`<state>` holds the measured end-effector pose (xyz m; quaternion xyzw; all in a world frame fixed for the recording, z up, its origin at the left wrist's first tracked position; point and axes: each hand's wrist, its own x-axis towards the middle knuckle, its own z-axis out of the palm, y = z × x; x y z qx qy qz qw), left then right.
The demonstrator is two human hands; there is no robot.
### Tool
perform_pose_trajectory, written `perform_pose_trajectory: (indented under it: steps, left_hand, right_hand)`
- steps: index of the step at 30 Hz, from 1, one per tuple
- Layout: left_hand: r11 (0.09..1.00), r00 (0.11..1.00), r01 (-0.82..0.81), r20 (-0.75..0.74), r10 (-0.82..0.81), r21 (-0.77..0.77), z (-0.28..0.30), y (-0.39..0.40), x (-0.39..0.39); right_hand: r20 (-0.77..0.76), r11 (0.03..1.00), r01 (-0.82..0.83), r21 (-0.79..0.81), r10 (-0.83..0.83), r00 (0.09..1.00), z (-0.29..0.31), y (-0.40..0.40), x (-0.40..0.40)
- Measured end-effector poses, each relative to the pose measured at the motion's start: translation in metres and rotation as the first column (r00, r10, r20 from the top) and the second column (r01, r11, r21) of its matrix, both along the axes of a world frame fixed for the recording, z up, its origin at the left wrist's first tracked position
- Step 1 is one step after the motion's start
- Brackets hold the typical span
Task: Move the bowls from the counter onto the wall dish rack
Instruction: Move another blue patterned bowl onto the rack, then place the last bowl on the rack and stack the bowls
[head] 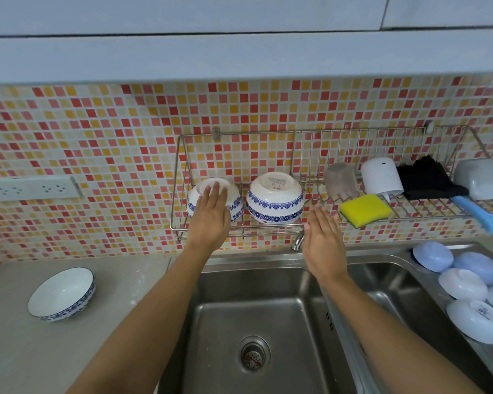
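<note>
Two white bowls with blue flower bands sit upside down on the wire wall rack [180,177]. My left hand [211,214] lies flat on the left bowl [235,199], fingers spread over its base, touching rather than gripping. The right bowl [274,197] stands beside it, untouched. My right hand [322,240] hovers open just below and right of that bowl, in front of the rack's front edge, holding nothing. A third bowl of the same pattern [61,294] rests upright on the grey counter at the left.
The rack's right half holds a grey cup [340,180], a white cup [380,176], a yellow sponge [365,209], a black cloth [427,177] and a blue-handled brush [477,213]. A steel sink [256,331] lies below, with a tap [298,241]. Several pale bowls [464,282] are piled at the right.
</note>
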<state>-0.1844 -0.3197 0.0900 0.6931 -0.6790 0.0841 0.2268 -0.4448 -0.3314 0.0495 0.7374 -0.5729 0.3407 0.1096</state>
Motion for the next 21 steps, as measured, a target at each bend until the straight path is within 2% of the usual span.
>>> perform_pose_trajectory:
  steps: [8, 11, 15, 18, 21]
  left_hand:
    - [0.998, 0.985, 0.018, 0.174, -0.006, -0.065, -0.034, 0.042, 0.026]
    - [0.992, 0.988, 0.087, 0.134, -0.074, -0.087, -0.041, 0.066, 0.044]
    - [0.975, 0.985, 0.169, 0.048, -0.163, -0.144, -0.053, 0.115, 0.090]
    - [0.981, 0.995, 0.088, -0.035, -0.096, -0.172, -0.069, 0.150, 0.147]
    - [0.987, 0.987, -0.095, -0.142, 0.076, -0.131, -0.086, 0.180, 0.208]
  right_hand:
    - [0.056, 0.999, 0.001, 0.035, -0.003, 0.998, -0.013, 0.011, 0.019]
    - [0.018, 0.995, -0.097, 0.026, 0.097, 0.995, -0.027, 0.038, 0.055]
    - [0.036, 0.939, -0.343, -0.035, 0.345, 0.938, -0.054, 0.075, 0.131]
    - [0.078, 0.872, -0.489, 0.035, 0.485, 0.871, -0.073, 0.101, 0.202]
    - [0.104, 0.802, -0.549, 0.233, 0.541, 0.834, -0.085, 0.120, 0.268]
